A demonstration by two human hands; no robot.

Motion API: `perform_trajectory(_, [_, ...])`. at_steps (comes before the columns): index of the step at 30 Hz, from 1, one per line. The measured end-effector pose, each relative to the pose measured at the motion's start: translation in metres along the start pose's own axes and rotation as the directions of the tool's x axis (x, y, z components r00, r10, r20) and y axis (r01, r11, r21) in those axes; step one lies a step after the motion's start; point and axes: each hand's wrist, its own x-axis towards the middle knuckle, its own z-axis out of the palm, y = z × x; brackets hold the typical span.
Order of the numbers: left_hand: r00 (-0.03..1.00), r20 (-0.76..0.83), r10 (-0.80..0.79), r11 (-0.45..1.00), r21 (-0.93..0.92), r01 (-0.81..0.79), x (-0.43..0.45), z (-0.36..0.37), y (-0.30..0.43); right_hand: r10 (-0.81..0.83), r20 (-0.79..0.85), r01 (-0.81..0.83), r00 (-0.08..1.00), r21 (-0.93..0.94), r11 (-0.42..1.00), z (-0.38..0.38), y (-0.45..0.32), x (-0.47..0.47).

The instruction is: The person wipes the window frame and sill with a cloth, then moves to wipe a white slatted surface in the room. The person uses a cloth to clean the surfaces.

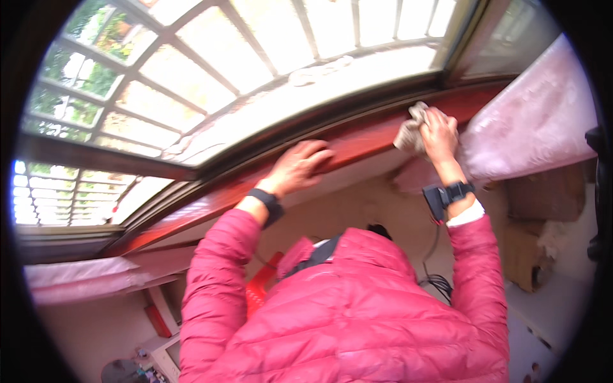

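Note:
My left hand [301, 165] rests on the red window sill [364, 136], its fingers bent over the surface and nothing seen in it. To the right, my right hand [439, 134] grips a crumpled grey-beige cloth [409, 131] against the same sill, close to a pink curtain [527, 115]. The dark window frame [325, 119] runs along the sill's outer side. Both wrists wear black bands, and a cable hangs from the right one.
A metal window grille [167, 33] stands outside the opening. Another pink curtain [86, 277] hangs at the left. A cardboard box [524, 253] lies below at the right. Part of a red plastic object [256, 292] shows beside my left sleeve.

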Motion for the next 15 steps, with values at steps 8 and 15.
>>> perform_trajectory(8, [0.704, 0.278, -0.654, -0.2, -0.96, 0.194, 0.021, -0.01, 0.013, -0.073, 0.084, 0.067, 0.994, 0.062, 0.996, -0.002, -0.068, -0.032])
perform_trajectory(15, [0.67, 0.348, -0.655, -0.533, -0.842, -0.084, -0.005, -0.012, 0.019, -0.123, 0.122, 0.12, 0.985, 0.031, 0.992, 0.004, -0.055, -0.031])
